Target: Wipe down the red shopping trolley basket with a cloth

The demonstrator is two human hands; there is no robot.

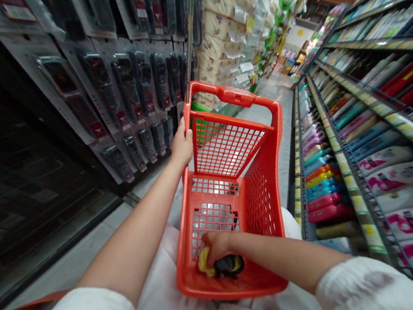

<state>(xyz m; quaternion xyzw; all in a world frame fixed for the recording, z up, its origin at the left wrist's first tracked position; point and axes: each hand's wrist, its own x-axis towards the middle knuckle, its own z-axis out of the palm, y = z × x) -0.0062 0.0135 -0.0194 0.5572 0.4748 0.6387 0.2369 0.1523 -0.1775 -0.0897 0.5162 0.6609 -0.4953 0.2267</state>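
An orange-red plastic shopping basket [262,191] is held up in front of me in a store aisle. My left hand [182,146] is closed around its left rim near the handle. My right hand [214,248] reaches over the near right side into the basket and is closed on a yellow and black bundle [229,265] lying on the basket's floor near its front edge. The rest of the basket holds nothing else that I can see.
Dark packaged items [125,81] hang on pegs along the left wall. Shelves [359,157] on the right carry rows of colourful flat packs with price strips. Stacked pale cartons [221,22] stand further down the narrow tiled aisle [277,88].
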